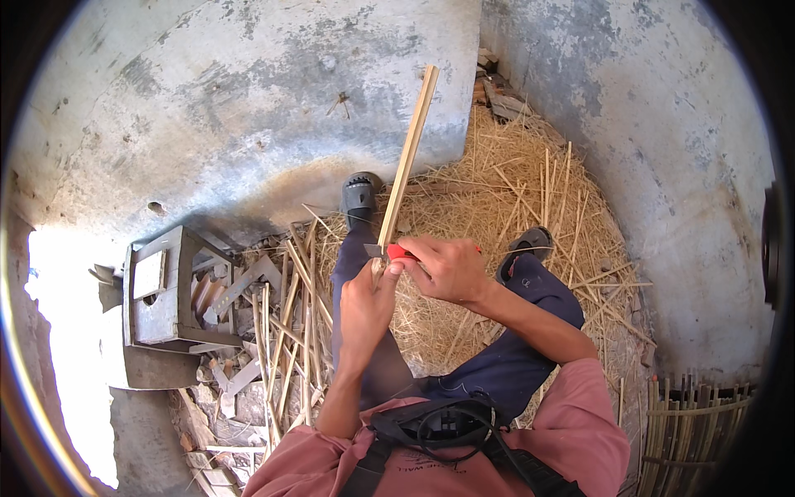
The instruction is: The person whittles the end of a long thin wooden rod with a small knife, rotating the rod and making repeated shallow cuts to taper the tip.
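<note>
In front of my body, my left hand is closed round the lower end of a long pale bamboo strip, which points up and away from me toward the far wall. My right hand grips the red handle of a knife. The short grey blade lies across the strip just above my left thumb, seemingly touching it. Both hands are close together between my legs. Part of the handle is hidden under my right fingers.
Straw and thin offcuts cover the floor around my shoes. Loose sticks lie left of my leg, beside a grey wooden box on its stand. A slatted basket stands at the right. Weathered walls enclose the spot.
</note>
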Action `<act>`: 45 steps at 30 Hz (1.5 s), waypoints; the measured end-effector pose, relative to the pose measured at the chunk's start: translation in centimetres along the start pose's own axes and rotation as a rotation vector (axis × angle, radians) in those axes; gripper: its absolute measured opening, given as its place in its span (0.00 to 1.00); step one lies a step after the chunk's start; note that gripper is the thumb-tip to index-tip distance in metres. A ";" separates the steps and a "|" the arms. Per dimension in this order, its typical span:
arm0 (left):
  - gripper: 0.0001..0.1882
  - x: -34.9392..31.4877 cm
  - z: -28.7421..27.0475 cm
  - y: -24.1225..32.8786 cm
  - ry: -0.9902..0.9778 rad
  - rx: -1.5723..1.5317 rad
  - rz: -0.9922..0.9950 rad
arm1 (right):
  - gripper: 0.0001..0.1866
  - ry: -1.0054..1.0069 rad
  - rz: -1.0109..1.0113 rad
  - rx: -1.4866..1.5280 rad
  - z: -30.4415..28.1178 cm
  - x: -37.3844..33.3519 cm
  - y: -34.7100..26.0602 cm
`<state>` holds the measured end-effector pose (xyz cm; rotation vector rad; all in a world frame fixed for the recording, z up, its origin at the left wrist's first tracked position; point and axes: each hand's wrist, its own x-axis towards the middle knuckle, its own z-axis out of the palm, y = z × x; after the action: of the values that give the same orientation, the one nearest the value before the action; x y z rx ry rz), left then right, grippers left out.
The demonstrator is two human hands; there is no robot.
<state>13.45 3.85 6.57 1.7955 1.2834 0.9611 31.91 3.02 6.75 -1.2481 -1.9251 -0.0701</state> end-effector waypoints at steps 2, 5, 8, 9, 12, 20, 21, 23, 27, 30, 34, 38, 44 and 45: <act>0.18 0.0 0.0 0.6 -0.015 -0.008 -0.041 | 0.11 0.014 -0.017 -0.022 -0.1 0.1 0.2; 0.17 -0.1 -0.5 1.5 -0.045 -0.001 -0.072 | 0.11 0.036 0.016 -0.007 -0.6 0.4 0.2; 0.17 -1.2 -0.3 1.2 -0.090 0.034 -0.072 | 0.11 0.089 0.118 0.033 -1.8 1.7 1.5; 0.16 -1.9 -0.3 1.0 -0.103 0.048 -0.074 | 0.11 0.071 0.148 0.025 -2.8 2.7 2.5; 0.17 -2.5 -0.3 0.0 -0.115 -0.002 -0.105 | 0.12 0.082 0.136 0.013 -2.5 2.8 3.4; 0.18 -3.2 -0.7 -0.7 -0.138 0.079 -0.089 | 0.14 0.123 0.157 -0.002 -2.3 2.7 5.7; 0.18 -3.6 -0.8 -0.9 -0.139 0.072 -0.074 | 0.14 0.107 0.179 -0.023 -2.7 3.0 6.2; 0.18 -4.3 -0.9 -1.2 -0.185 0.090 -0.111 | 0.15 0.086 0.273 -0.065 -3.5 3.6 7.9; 0.25 -7.2 -1.6 -2.1 -0.244 0.107 -0.169 | 0.19 0.078 0.566 -0.172 -5.9 4.6 14.3; 0.19 -8.6 -2.6 -2.9 -0.298 0.126 -0.209 | 0.22 0.146 0.671 -0.179 -8.1 3.0 19.3; 0.23 -8.0 -2.7 -4.6 -0.267 -0.041 -0.234 | 0.26 -0.294 0.713 -0.104 -8.5 -0.2 23.1; 0.25 -6.2 -2.4 -5.5 -0.280 -0.156 -0.255 | 0.32 -0.994 0.604 0.011 -4.9 -2.7 22.3; 0.26 -4.5 -2.5 -4.7 -0.310 -0.240 -0.250 | 0.34 -1.067 0.533 0.077 -4.0 0.1 15.1; 0.26 -4.3 -2.7 -4.6 -0.326 -0.260 -0.265 | 0.34 -1.001 0.499 0.162 -4.1 0.3 14.3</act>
<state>8.16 1.22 3.11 1.4659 1.0990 0.6251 45.51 8.71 4.45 -1.7932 -2.2381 1.1338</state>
